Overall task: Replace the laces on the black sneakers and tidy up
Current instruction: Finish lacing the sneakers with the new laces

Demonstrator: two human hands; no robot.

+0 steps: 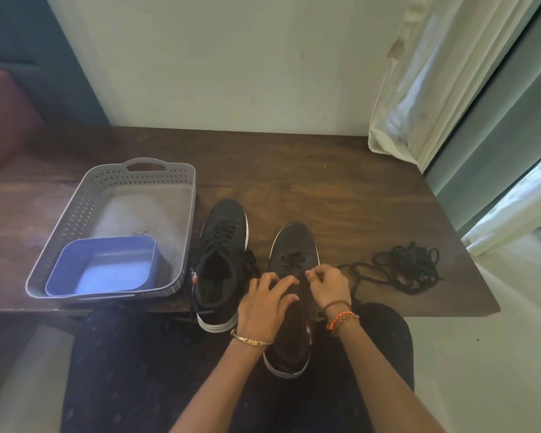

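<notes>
Both hands are down on the near black fabric sneaker with the white sole (294, 260), which sits at the front edge of the dark wooden desk (325, 182). Your left hand (267, 303) spreads its fingers, lightly bent, across the tongue and collar, bracing the shoe. Your right hand (327, 284) is curled tight, fingertips pinching what looks like the black lace (292, 259) at the eyelets. That lace is soft, limp and light, so take it near the tip and feed it straight. The second black sneaker (221, 260) stands just to the left, laced. A loose tangle of black laces (406, 267) lies to the right, trailing towards the shoe. Left again, a grey perforated plastic basket (75, 220) holds a blue plastic tub (103, 267).
</notes>
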